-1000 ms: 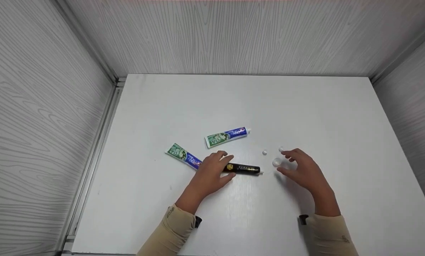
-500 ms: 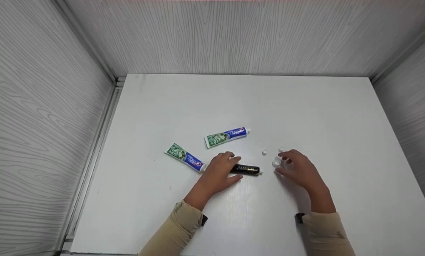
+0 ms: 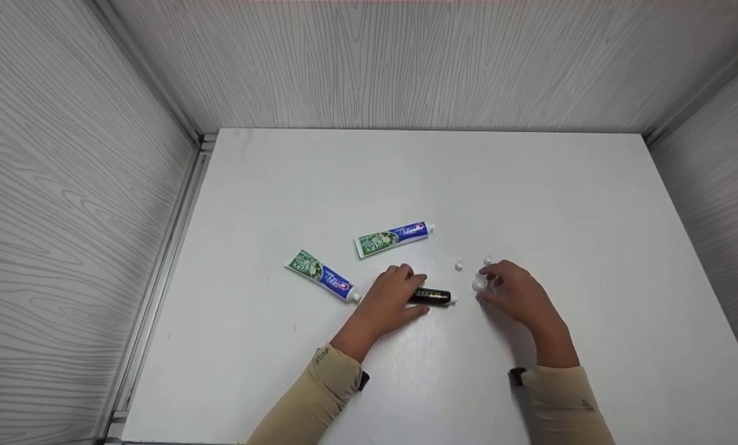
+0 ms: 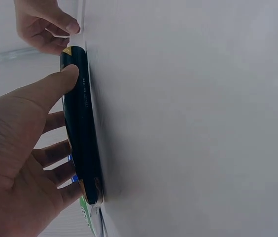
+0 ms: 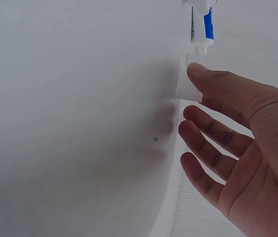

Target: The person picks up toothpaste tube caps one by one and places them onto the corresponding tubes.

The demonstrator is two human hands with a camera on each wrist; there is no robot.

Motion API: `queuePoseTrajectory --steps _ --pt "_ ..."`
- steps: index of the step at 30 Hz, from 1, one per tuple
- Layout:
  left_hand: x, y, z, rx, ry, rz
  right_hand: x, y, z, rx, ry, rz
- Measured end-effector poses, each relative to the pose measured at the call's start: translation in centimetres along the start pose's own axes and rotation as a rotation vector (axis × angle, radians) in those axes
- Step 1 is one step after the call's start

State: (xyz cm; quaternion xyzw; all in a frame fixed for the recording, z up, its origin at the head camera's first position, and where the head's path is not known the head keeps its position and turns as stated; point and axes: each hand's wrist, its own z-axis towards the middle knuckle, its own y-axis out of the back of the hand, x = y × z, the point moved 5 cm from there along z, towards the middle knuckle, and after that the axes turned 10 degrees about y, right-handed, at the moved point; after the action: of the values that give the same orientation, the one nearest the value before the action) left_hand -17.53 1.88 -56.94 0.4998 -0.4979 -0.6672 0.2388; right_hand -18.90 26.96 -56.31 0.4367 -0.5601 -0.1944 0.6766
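My left hand (image 3: 390, 303) lies over a black toothpaste tube (image 3: 432, 296), thumb on its near side and fingers on its far side. In the left wrist view the thumb presses on the black tube (image 4: 82, 123), and the fingertips touch its other side. The tube's uncapped nozzle points right. My right hand (image 3: 517, 296) has thumb and forefinger at a translucent cap (image 3: 479, 283) standing on the table. From the right wrist, the thumb touches the pale cap (image 5: 191, 89); the forefinger is mostly hidden and the other fingers are loosely bent.
Two green-and-blue toothpaste tubes lie uncapped on the white table (image 3: 431, 173): one tube (image 3: 394, 239) behind the hands, another tube (image 3: 322, 275) left of the left hand. Two small white caps, a nearer cap (image 3: 458, 266) and a farther cap (image 3: 488, 259), lie behind the translucent one.
My left hand has slid right along the black tube, uncovering the left tube's nozzle end. My right thumb and forefinger have come closer around the translucent cap.
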Motion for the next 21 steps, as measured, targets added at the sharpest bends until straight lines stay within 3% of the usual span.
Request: queuePoseTrajectory --steps 13,21 --pt "-0.32 -0.16 0.52 -0.013 -0.015 0.054 -0.17 -0.44 0.36 0.058 -0.095 0.016" --pt "-0.76 -0.06 0.62 0.030 0.011 0.120 0.31 -0.12 0.29 0.062 -0.085 0.017"
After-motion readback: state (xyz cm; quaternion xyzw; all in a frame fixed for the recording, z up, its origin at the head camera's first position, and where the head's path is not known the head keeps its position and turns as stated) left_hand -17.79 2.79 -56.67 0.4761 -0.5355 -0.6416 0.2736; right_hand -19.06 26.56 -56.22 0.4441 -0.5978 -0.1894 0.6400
